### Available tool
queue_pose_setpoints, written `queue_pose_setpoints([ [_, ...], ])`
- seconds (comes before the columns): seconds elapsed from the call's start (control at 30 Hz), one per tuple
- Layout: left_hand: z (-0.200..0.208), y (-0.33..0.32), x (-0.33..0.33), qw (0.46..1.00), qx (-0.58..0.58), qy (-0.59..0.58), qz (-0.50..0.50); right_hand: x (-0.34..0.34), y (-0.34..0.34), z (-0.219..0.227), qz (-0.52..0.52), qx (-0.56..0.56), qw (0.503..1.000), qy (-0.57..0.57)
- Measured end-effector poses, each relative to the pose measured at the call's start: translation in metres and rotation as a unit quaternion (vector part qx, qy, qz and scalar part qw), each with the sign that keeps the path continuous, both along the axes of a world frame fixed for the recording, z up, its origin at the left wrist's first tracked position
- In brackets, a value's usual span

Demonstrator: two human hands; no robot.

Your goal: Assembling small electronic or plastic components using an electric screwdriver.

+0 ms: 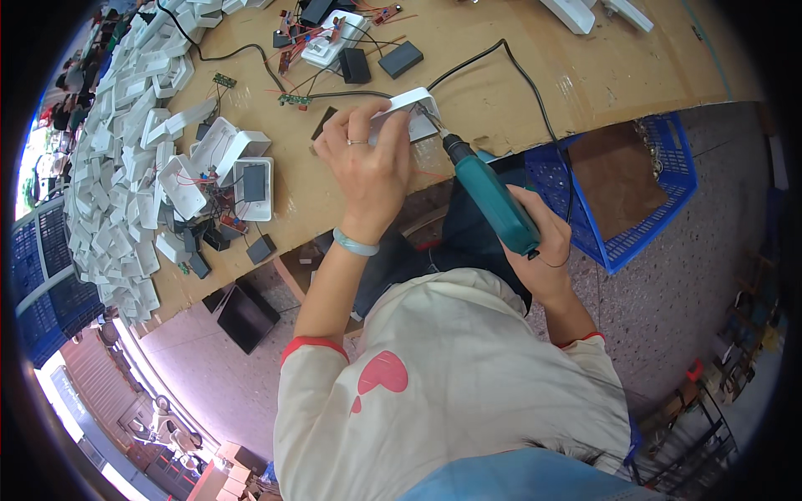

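My left hand [368, 159] grips a white plastic casing [415, 98] at the table's front edge, its fingers bent over the near side. A ring and a pale bangle are on that hand and wrist. My right hand [541, 246] is wrapped round a teal electric screwdriver [497, 200]. The tool slants up and left, its thin tip reaching into the casing's open side; whether it touches a screw is too small to tell. A small green circuit board [294, 100] with wires lies just beyond my left hand.
White casings [117, 200] are heaped along the left. Open casings with wired black blocks [254, 183] sit nearer. More black blocks [401, 59] and a white casing [336, 39] lie at the back. A black cord [535, 92] loops across the table. Right, below the edge, stands a blue crate [643, 238] with cardboard.
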State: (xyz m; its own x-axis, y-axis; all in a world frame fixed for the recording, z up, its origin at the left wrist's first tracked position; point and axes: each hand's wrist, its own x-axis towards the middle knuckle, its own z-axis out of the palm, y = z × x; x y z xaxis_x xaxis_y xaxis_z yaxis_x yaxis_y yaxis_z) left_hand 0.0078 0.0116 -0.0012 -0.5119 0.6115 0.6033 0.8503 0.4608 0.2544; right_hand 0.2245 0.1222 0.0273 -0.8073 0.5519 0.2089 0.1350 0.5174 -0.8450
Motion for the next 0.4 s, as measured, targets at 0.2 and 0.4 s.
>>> queue_pose_setpoints([
  [0.2, -0.0017, -0.0005, 0.0000, 1.000, 0.001, 0.001, 0.000, 0.0000, 0.0001, -0.0013, 0.001, 0.011, 1.000, -0.006],
  [0.4, -0.0034, -0.0013, 0.0005, 1.000, -0.005, -0.001, 0.003, 0.0010, 0.0011, 0.0008, 0.012, 0.041, 0.999, -0.033],
])
